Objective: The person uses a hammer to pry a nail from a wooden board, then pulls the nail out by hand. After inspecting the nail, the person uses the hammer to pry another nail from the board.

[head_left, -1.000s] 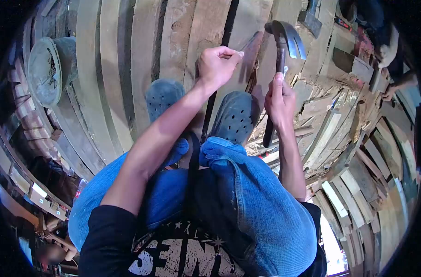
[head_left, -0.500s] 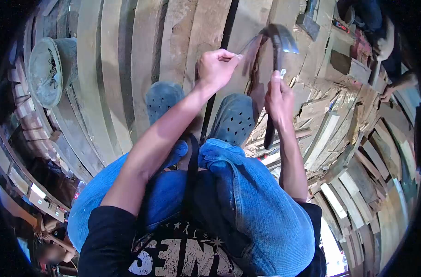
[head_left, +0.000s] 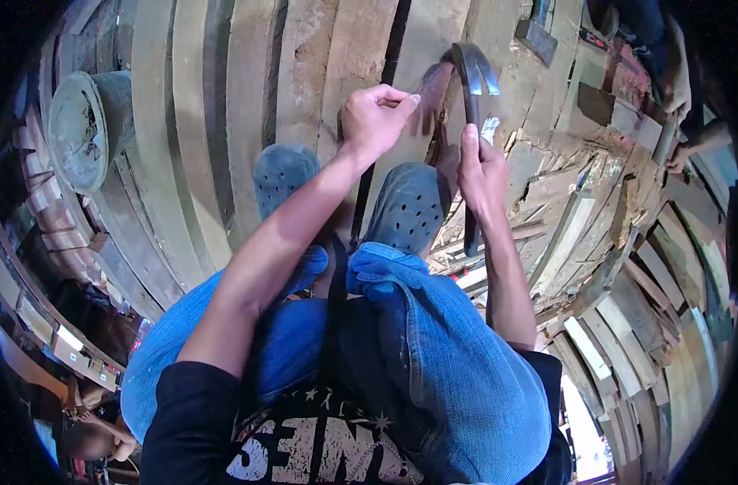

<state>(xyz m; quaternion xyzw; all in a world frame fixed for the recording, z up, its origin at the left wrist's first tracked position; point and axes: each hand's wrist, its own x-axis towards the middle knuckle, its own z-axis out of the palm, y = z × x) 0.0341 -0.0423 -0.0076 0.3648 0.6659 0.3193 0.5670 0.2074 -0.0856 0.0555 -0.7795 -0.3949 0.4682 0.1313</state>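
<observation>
My right hand [head_left: 484,174] is wrapped round the dark handle of a claw hammer [head_left: 470,77], thumb along the shaft. The hammer's forked claw points right and its other end faces left, over the planks. My left hand [head_left: 375,117] is closed in a pinch just left of the hammer head, low above a wooden plank [head_left: 421,48]. What the fingertips hold is too small and blurred to make out. Below the hands, my feet in grey clogs [head_left: 408,208] rest on the boards.
A dusty bucket [head_left: 79,129] stands at the left. A second hammer [head_left: 537,40] lies at upper right, near another person's hand [head_left: 696,147]. Split wood and loose boards [head_left: 591,347] are piled to the right. Another person [head_left: 102,432] is at lower left.
The hammer has shifted slightly left with my right hand, and its claw shows more clearly. My left hand stays pinched in almost the same place.
</observation>
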